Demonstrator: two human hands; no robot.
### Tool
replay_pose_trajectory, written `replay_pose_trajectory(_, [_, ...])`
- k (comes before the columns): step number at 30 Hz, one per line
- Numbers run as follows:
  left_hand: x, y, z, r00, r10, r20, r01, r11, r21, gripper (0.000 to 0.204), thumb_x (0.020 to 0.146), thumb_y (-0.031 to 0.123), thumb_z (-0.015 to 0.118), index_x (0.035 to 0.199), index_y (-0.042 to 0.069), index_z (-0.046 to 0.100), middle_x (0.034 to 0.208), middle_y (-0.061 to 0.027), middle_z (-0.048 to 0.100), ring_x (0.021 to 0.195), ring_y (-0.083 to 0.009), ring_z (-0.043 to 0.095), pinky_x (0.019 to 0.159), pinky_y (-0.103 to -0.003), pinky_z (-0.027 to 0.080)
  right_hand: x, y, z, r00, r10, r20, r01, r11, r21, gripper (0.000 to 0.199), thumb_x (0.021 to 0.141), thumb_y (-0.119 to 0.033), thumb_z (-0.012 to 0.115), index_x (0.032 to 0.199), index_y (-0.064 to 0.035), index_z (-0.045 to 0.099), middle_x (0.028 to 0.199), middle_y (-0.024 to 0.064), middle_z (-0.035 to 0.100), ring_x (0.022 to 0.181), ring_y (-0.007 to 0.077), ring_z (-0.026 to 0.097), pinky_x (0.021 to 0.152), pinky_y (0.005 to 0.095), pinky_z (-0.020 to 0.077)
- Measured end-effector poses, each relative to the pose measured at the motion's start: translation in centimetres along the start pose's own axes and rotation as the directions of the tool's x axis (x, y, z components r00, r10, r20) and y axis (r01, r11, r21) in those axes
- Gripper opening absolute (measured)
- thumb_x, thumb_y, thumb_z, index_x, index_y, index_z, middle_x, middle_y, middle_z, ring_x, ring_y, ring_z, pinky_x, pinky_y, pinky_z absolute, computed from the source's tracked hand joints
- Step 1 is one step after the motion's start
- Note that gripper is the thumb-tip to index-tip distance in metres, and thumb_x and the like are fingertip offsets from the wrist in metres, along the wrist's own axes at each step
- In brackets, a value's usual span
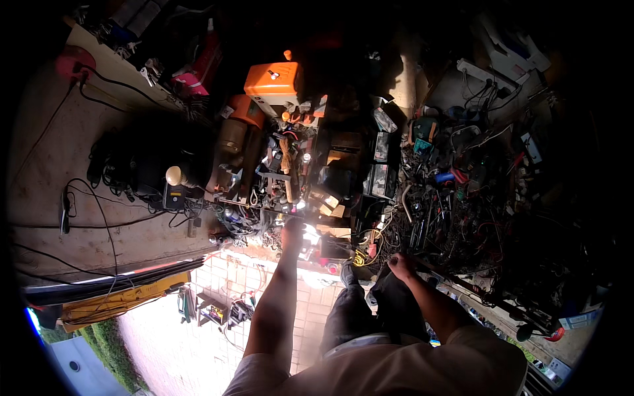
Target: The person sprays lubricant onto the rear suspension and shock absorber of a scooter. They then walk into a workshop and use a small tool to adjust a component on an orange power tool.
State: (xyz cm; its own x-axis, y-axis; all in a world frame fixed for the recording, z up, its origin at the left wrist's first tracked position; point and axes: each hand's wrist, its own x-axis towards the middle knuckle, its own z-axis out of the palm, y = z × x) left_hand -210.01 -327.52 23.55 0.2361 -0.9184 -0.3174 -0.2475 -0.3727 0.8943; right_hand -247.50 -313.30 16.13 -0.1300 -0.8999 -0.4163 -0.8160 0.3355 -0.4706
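Observation:
My left hand [292,231] reaches forward to the near edge of the cluttered workbench, next to a patch of bright glare. Its fingers are lost in the glare and shadow, so I cannot see whether they hold anything. My right hand [400,264] is low in front of my right knee, at the bench's front edge. The fingers there look curled closed, and what is in them, if anything, is too dark to make out. Between the hands lie a coil of yellow cable [358,258] and pale wooden blocks [331,206].
An orange-topped machine [273,80] stands at the back. Tangled tools and parts [439,218] cover the right side, with a blue cylinder [444,177] among them. A pale bulb-shaped knob [174,175] is at left. Loose black cables [99,226] cross the left surface. A small stool [211,309] stands on the paving.

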Motion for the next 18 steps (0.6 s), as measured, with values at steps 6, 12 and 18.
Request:
replay_pose_trajectory(6, [17.3,14.2,-2.7,0.923,0.268,-0.277,-0.229,0.959,0.165,0.031,0.095,0.028,0.052,0.089,-0.002,0.060,0.076,-0.0140,0.063,0.067,-0.0271,0.060,0.062,-0.037,0.047,19.8,-21.1,-11.6,0.848,-0.425,-0.317,0.502,0.836,0.221,0.028,0.081,-0.023,0.072,0.099,-0.0030,0.064,0.093,0.0138,0.066,0.091,0.0294,0.065,0.079,0.0365,0.0509])
replay_pose_trajectory(12, [30.6,22.4,-1.2,0.790,0.437,-0.430,-0.260,0.874,0.411,0.038,0.084,0.039,0.057,0.080,0.001,0.064,0.078,-0.0181,0.064,0.074,-0.0366,0.062,0.067,-0.044,0.047,39.5,-43.8,-14.3,0.761,-0.468,-0.449,0.635,0.679,0.368,0.033,0.086,-0.026,0.065,0.112,-0.0060,0.058,0.104,0.0167,0.065,0.096,0.0343,0.063,0.083,0.0392,0.0504])
replay_pose_trajectory(18, [37.1,24.7,1.7,0.781,0.233,-0.580,0.129,0.848,0.514,0.035,0.081,0.038,0.065,0.092,0.005,0.067,0.097,-0.0125,0.063,0.101,-0.0355,0.053,0.088,-0.040,0.045,46.5,-53.8,-12.6,0.824,-0.243,-0.512,0.411,0.878,0.245,0.038,0.093,-0.033,0.047,0.114,-0.0047,0.059,0.110,0.0185,0.063,0.103,0.0361,0.059,0.088,0.0433,0.0479])
